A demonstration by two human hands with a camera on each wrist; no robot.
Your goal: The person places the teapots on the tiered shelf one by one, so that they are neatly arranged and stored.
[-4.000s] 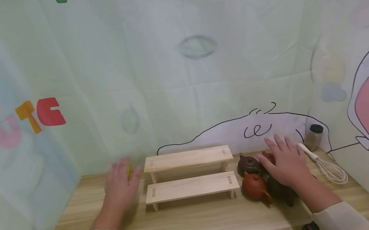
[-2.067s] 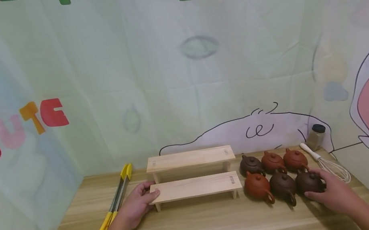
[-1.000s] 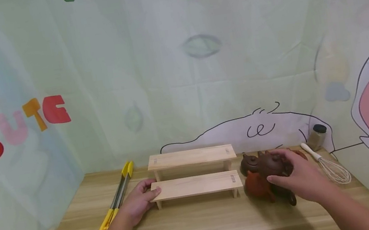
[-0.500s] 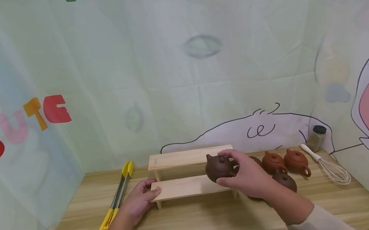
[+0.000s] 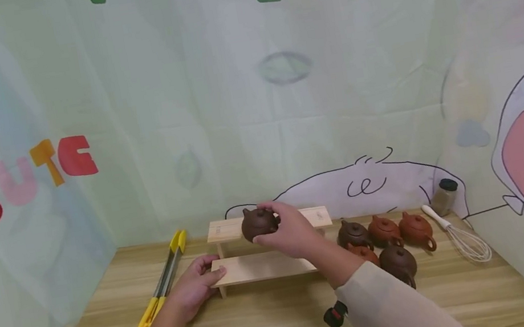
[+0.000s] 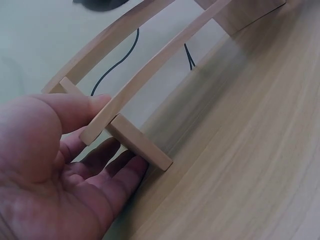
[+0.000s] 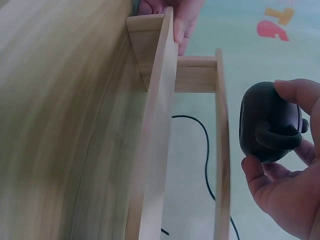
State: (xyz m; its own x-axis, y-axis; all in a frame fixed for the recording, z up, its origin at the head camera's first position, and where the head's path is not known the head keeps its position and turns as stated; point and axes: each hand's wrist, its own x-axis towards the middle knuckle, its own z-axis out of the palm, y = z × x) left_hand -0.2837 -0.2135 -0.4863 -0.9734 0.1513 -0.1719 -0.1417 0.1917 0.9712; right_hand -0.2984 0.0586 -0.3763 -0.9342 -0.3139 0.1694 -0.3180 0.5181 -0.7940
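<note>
A dark brown teapot point(image 5: 258, 224) is pinched between the thumb and fingers of my right hand point(image 5: 290, 230). It hovers by the upper tier of a two-step wooden stand point(image 5: 268, 265); the right wrist view shows a gap between the teapot point(image 7: 267, 122) and the upper board point(image 7: 223, 150). My left hand point(image 5: 194, 287) grips the left end of the stand's lower board, thumb on top. In the left wrist view, that hand point(image 6: 65, 165) has its fingers beneath the board point(image 6: 145, 75), beside the leg. Part of the lower board is hidden behind my right forearm.
Right of the stand sit several more teapots, dark brown point(image 5: 398, 263) and reddish point(image 5: 416, 229). A whisk point(image 5: 461, 237) and a black-lidded jar point(image 5: 444, 196) lie beyond them. Yellow-tipped tongs point(image 5: 160, 290) rest at the left. A printed curtain point(image 5: 246, 131) closes the back.
My right hand picked up the front-right dark teapot and carried it leftward to the upper tier. My left hand came from near the tongs to the lower board and has stayed there.
</note>
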